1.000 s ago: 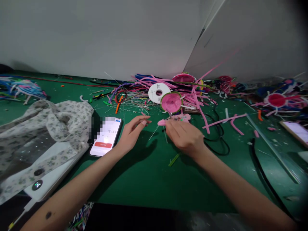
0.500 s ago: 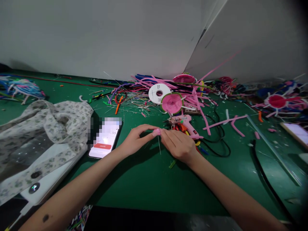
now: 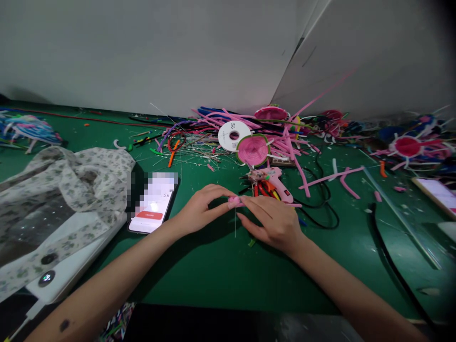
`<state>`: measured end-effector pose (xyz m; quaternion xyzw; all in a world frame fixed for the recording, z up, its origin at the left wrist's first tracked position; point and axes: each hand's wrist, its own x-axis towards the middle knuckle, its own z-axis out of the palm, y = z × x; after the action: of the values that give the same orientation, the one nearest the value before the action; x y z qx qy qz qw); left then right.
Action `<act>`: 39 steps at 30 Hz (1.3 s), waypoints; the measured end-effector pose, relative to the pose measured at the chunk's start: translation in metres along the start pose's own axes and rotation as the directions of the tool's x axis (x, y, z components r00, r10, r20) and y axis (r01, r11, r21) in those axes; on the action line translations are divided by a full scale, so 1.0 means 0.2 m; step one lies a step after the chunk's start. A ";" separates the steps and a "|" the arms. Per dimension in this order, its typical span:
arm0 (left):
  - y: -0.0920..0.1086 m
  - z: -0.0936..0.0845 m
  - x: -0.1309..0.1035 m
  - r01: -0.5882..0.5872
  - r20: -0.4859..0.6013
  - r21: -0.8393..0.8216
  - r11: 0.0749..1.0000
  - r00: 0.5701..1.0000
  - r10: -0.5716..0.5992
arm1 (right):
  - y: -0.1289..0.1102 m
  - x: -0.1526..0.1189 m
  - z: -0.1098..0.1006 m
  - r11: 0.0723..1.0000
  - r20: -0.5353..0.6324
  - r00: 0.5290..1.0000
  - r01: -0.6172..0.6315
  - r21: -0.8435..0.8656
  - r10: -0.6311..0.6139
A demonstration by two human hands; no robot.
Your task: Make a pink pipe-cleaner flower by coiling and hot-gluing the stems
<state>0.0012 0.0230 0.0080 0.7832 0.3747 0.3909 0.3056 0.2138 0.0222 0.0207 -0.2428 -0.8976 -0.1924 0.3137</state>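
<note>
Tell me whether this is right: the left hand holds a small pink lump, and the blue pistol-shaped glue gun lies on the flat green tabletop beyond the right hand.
The colour is wrong: the head view shows a pink pistol-shaped glue gun. Otherwise, the left hand holds a small pink lump, and the gun lies on the flat green tabletop beyond the right hand.

Small pink piece [image 3: 234, 202] — thin wire [image 3: 235, 225] at near side
</note>
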 end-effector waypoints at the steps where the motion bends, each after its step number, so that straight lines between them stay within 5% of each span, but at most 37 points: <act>1: 0.00 0.00 0.00 -0.016 0.012 0.020 1.000 1.000 0.015 | 0.01 -0.01 0.00 1.000 0.009 1.000 -0.015 0.025 0.015; 5: 0.00 -0.02 0.00 -0.116 0.088 0.067 0.991 0.990 0.110 | 0.02 -0.05 -0.01 0.990 0.038 0.997 -0.074 0.118 0.070; 10: 0.01 -0.05 0.01 -0.202 0.176 0.106 0.974 0.968 0.181 | 0.02 -0.07 -0.01 0.923 0.207 0.966 -0.219 0.316 0.158; 16: -0.03 -0.10 0.02 -0.256 0.233 0.126 0.958 0.947 0.223 | -0.01 -0.04 0.04 0.879 0.217 0.945 -0.311 0.361 0.245; 24: -0.11 -0.12 0.02 -0.216 0.178 0.108 0.970 0.964 0.195 | -0.06 -0.02 0.11 0.890 0.203 0.936 -0.339 0.306 0.287; 39: -0.07 -0.11 0.01 -0.263 0.126 0.244 0.933 0.963 0.238 | -0.08 -0.01 0.09 0.814 0.144 0.919 -0.392 0.428 0.367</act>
<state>-0.0205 0.0370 0.0086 0.8753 0.3046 0.3371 0.1658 0.1990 0.0176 0.0032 -0.3428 -0.8592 0.0929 0.3682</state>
